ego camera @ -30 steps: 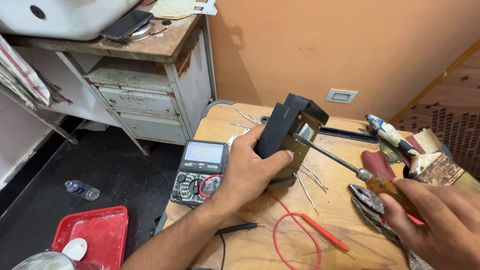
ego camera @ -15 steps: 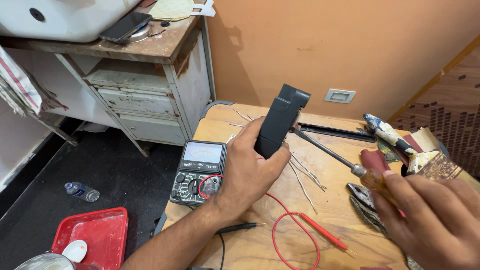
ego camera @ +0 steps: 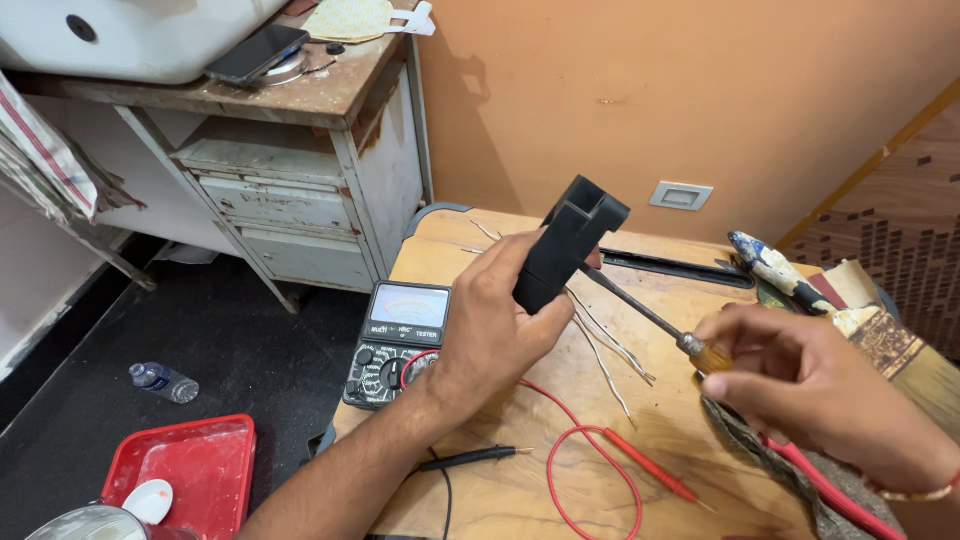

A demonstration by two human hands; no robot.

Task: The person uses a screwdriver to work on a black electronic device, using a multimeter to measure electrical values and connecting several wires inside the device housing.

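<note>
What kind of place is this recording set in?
Probably a home repair corner: an analog multimeter with red test leads on a wooden table, a worn paintbrush, a chipped white cabinet.

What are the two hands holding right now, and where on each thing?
Left hand grips the black box-shaped part around its lower end; right hand holds the screwdriver by its amber handle.

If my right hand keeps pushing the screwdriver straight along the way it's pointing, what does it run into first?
The right hand aims the screwdriver up-left at the black block held in the left hand. The tip already seems to sit at the block's underside, so that comes first, though depth is hard to judge.
</note>
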